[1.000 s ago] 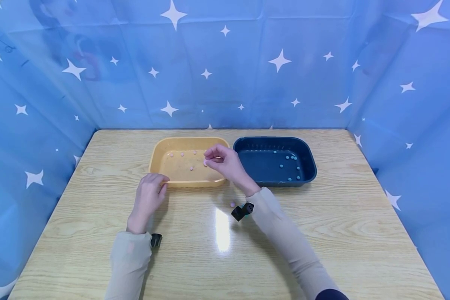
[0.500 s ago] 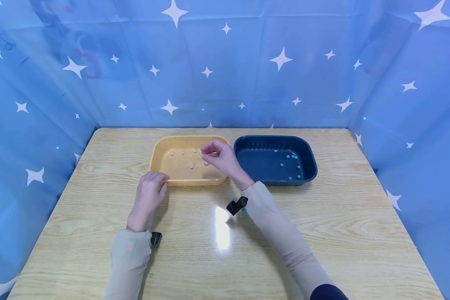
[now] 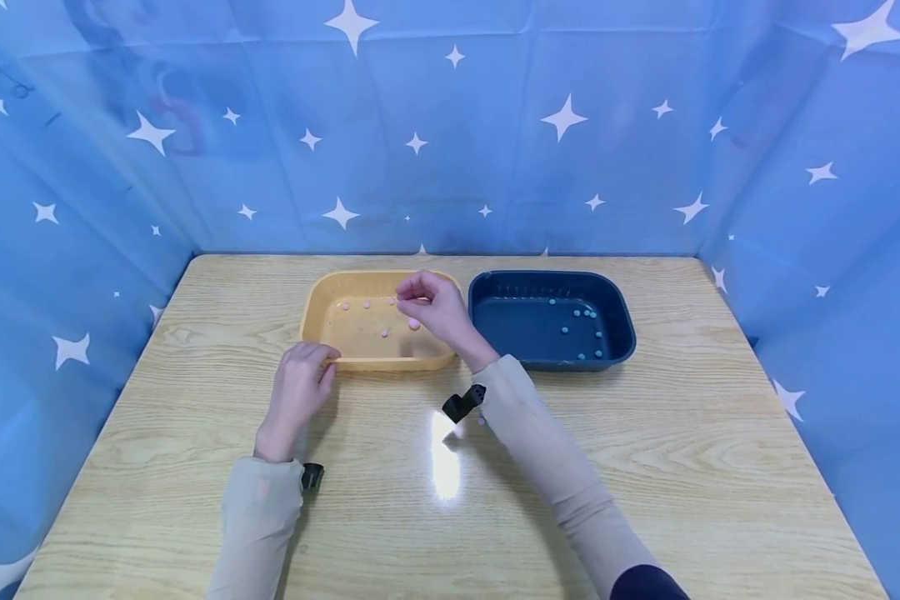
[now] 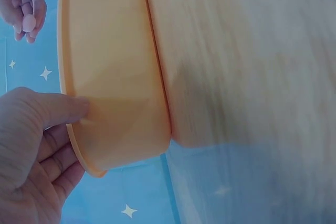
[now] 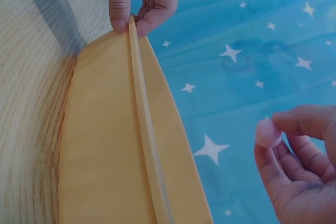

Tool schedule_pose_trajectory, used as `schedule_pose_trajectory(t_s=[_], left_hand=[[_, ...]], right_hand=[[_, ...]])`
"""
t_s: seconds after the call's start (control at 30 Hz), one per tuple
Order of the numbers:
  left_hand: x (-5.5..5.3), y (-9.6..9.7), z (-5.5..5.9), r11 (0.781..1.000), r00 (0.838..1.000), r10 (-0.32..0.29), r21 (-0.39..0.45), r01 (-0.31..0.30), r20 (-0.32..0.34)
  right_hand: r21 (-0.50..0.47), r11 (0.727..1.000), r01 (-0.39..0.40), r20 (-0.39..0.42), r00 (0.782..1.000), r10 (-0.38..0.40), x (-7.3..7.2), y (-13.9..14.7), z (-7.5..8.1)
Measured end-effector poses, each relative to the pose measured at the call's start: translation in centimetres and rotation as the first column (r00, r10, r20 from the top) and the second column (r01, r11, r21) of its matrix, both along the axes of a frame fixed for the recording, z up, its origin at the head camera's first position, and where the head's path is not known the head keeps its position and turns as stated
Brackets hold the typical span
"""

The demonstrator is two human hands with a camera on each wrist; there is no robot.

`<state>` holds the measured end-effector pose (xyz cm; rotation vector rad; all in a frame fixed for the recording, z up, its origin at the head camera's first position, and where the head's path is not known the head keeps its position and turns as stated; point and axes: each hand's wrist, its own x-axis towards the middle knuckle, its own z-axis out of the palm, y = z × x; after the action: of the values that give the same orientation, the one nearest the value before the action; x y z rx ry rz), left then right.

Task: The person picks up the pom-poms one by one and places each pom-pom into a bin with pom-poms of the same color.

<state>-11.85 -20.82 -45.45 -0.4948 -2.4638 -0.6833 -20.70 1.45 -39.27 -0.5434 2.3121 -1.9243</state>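
My left hand [image 3: 303, 383] grips the near left corner of the yellow tray [image 3: 390, 365], thumb outside and fingers over the rim [image 4: 65, 72]. Above the tray's right half, my right hand [image 3: 441, 310] pinches a small pink ball [image 5: 268, 132] between thumb and index finger. In the head view the fingers hide that ball; the left wrist view shows it at the fingertips. Several pink balls [image 3: 385, 332] lie scattered on the tray floor, and a larger-looking pink one [image 3: 414, 323] shows just below my right thumb.
A dark blue tray [image 3: 495, 333] stands right of the yellow one, with several teal balls [image 3: 565, 330] inside. Another small ball [image 3: 482, 421] shows on the wooden table [image 3: 390, 517] beside my right sleeve. A star-patterned blue curtain [image 3: 487, 167] encloses the back and sides.
My right hand has shifted slightly left and farther back over the yellow tray, its forearm following. The left hand keeps its hold on the rim.
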Motion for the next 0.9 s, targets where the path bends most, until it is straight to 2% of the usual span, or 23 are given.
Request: schedule_pose_trajectory(t_s=[0.27, 0.67, 0.9], left_hand=[[0.0, 0.1, 0.1, 1.0, 1.0, 0.0, -0.003, 0.0, 0.006], [0.0, 0.0, 0.1, 1.0, 1.0, -0.004, -0.003, 0.004, -0.009], [0.0, 0.0, 0.1, 1.0, 1.0, -0.003, -0.002, 0.003, -0.005]], right_hand=[[-0.045, 0.999, 0.007, 0.029, 1.0, -0.006, -0.4, -0.4, -0.4], [0.001, 0.998, 0.06, 0.069, 0.996, -0.06, -0.7, -0.8, -0.7], [0.001, 0.998, 0.063, 0.08, 0.995, -0.063, -0.9, -0.8, -1.3]])
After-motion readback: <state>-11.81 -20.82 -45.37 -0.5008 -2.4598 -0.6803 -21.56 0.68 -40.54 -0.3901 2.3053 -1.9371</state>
